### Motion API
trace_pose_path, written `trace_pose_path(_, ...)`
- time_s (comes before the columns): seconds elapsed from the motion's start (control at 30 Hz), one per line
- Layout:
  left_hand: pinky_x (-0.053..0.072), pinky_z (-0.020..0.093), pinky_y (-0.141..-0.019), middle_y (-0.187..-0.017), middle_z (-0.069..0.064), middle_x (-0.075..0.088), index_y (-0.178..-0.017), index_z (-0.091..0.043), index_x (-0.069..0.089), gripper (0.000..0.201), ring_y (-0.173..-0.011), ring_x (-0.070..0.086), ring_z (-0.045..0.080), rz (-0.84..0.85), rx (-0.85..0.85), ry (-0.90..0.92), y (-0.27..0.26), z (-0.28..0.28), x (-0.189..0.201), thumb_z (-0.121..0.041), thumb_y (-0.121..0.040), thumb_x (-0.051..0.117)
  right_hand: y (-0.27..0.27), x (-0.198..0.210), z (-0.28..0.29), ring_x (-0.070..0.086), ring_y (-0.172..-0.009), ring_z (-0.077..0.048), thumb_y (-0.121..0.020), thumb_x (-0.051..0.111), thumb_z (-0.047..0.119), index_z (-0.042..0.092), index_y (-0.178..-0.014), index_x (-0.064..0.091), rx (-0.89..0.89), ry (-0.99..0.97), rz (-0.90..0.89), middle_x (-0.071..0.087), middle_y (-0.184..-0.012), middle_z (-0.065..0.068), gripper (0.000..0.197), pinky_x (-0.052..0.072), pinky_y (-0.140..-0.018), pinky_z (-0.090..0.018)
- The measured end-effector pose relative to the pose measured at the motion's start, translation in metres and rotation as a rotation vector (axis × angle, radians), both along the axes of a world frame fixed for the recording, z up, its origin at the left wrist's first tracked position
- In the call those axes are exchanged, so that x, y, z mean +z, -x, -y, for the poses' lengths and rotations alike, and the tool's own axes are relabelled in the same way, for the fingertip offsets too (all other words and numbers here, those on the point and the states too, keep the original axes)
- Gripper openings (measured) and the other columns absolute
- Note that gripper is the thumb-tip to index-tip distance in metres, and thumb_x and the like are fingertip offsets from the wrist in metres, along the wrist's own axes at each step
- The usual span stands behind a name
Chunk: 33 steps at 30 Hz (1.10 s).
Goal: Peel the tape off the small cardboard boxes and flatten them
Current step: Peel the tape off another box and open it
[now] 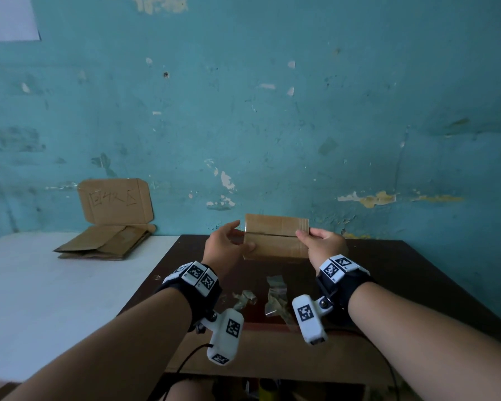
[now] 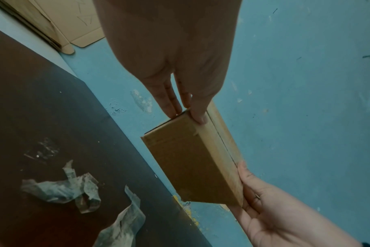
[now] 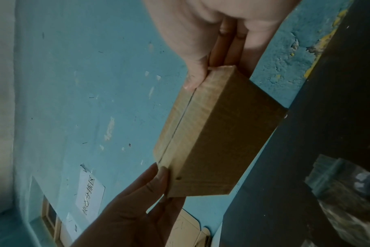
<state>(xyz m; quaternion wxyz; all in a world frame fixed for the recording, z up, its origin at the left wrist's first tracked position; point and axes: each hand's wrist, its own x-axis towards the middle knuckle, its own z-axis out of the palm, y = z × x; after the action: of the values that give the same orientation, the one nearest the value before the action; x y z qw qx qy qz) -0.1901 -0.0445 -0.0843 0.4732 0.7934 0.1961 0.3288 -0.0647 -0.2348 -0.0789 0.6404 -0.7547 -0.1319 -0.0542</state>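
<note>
I hold a small brown cardboard box (image 1: 276, 241) in the air above the far edge of the dark table (image 1: 388, 273). A slit where two flaps meet runs along the face turned toward me. My left hand (image 1: 242, 238) grips the box's left end, with the thumb on the slit face and the fingers behind. My right hand (image 1: 304, 235) grips the right end the same way. In the left wrist view the left hand (image 2: 186, 113) pinches one end of the box (image 2: 186, 163). In the right wrist view the right hand (image 3: 201, 75) pinches the other end of the box (image 3: 217, 133).
Crumpled strips of peeled tape (image 1: 275, 299) lie on the dark table between my forearms. A pile of flattened cardboard (image 1: 104, 241) sits on the white table (image 1: 41, 285) at the left, below a cardboard sign (image 1: 115, 202) leaning on the blue wall.
</note>
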Motion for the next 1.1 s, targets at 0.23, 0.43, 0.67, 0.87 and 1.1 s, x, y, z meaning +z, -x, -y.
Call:
trace_pose_path(0.23, 0.057, 0.027, -0.086, -0.090, -0.009, 0.067, -0.131, -0.020, 0.070, 0.049, -0.084, 0.065, 0.008, 0.058, 0.056, -0.020, -0.001, 0.003, -0.003, -0.018, -0.084, 0.083, -0.005, -0.007, -0.007, 0.067, -0.093, -0.019, -0.077, 0.085, 0.034, 0.011, -0.119, 0.072, 0.022, -0.113, -0.081, 0.075, -0.108, -0.003, 0.049, 0.052, -0.087, -0.031)
trace_pose_path(0.43, 0.054, 0.038, -0.104, -0.124, -0.004, 0.071, -0.140, -0.023, 0.061, 0.060, -0.114, 0.067, 0.010, -0.005, -0.078, 0.011, 0.003, 0.004, -0.003, -0.011, -0.085, 0.080, -0.011, -0.011, -0.001, 0.065, -0.101, -0.017, -0.085, 0.079, 0.032, 0.012, -0.122, 0.071, 0.054, -0.140, -0.087, 0.073, -0.117, -0.003, 0.043, 0.051, -0.094, -0.032)
trace_pose_path(0.67, 0.054, 0.035, -0.101, -0.132, -0.001, 0.068, -0.143, -0.018, 0.057, 0.063, -0.114, 0.066, 0.012, 0.002, -0.068, 0.071, 0.007, 0.002, -0.010, 0.003, -0.086, 0.074, -0.006, -0.012, -0.004, 0.069, -0.104, -0.025, -0.088, 0.075, 0.013, 0.011, -0.117, 0.072, 0.142, -0.157, -0.192, 0.073, -0.115, -0.009, 0.030, 0.057, -0.094, -0.047)
trace_pose_path(0.87, 0.061, 0.039, -0.085, -0.129, 0.001, 0.064, -0.155, -0.033, 0.036, 0.083, -0.107, 0.068, 0.021, -0.024, -0.102, 0.175, 0.009, 0.006, -0.017, -0.008, -0.086, 0.076, 0.002, -0.021, -0.002, 0.075, -0.087, -0.031, -0.077, 0.084, 0.012, 0.024, -0.078, 0.074, 0.163, -0.157, -0.191, 0.077, -0.088, -0.010, 0.015, 0.060, -0.084, -0.052)
trace_pose_path(1.1, 0.062, 0.037, -0.068, -0.135, 0.030, 0.051, -0.109, -0.076, 0.045, 0.080, -0.091, 0.065, 0.029, -0.047, -0.114, 0.195, 0.001, 0.002, -0.036, -0.018, -0.067, 0.082, 0.027, -0.023, -0.002, 0.071, -0.085, -0.022, -0.082, 0.079, 0.002, 0.012, -0.080, 0.071, 0.266, -0.159, -0.176, 0.073, -0.087, -0.007, 0.013, 0.060, -0.087, -0.042)
